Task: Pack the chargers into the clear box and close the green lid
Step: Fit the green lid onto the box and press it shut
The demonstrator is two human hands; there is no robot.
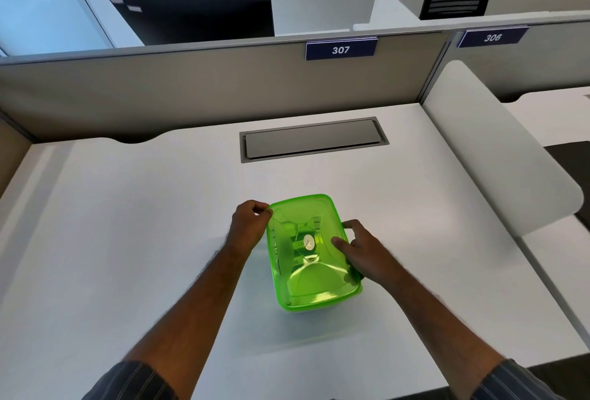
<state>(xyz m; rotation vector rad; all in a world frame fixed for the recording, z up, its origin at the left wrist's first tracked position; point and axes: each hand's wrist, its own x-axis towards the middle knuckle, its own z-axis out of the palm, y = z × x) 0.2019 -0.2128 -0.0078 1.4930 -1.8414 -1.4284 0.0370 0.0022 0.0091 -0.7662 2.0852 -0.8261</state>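
At the near middle of the desk, both my hands are on the green lid [311, 252]. My left hand [250, 227] is curled at the lid's far left corner, the fingertips bent in and pinching the rim there. My right hand [360, 251] lies along the lid's right edge: the thumb [340, 244] presses flat on top of the lid, and the fingers wrap down over the rim, gripping that side.

The lid sits on top of the clear box [319, 308], covering it fully; only a pale strip of the box shows under the lid's near edge. Through the green plastic I can make out dim shapes inside, one with a small round pale patch near the lid's middle, but I cannot tell for sure what they are. Whether the lid is snapped down all the way round I cannot tell.

Outward from the lid, the white desk [127, 224] spreads on all sides. Beyond the lid lies a grey cable hatch [313, 139] set into the desk. Farther back stands the grey partition [191, 80] with a blue tag reading 307 [341, 49]. Right of the lid stands a white divider panel [498, 150].
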